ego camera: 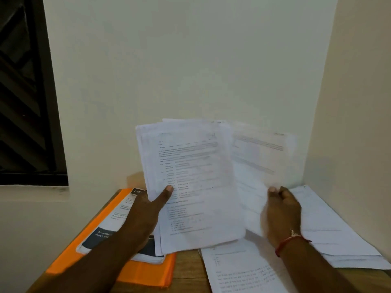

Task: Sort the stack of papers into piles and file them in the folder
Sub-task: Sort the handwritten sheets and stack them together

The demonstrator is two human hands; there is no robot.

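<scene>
A stack of papers [190,182], white and printed, stands near upright, gripped by the left hand [148,210]. The right hand [283,210] pinches one blurred loose sheet [260,161]. A flat pile [334,229] lies right of that hand, and another sheet [239,269] lies beside its wrist. The orange folder [148,273] lies flat under the left forearm.

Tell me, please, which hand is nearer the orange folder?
Left. The left hand grips the paper stack over the orange folder; the right hand holds a sheet off to its right.
</scene>
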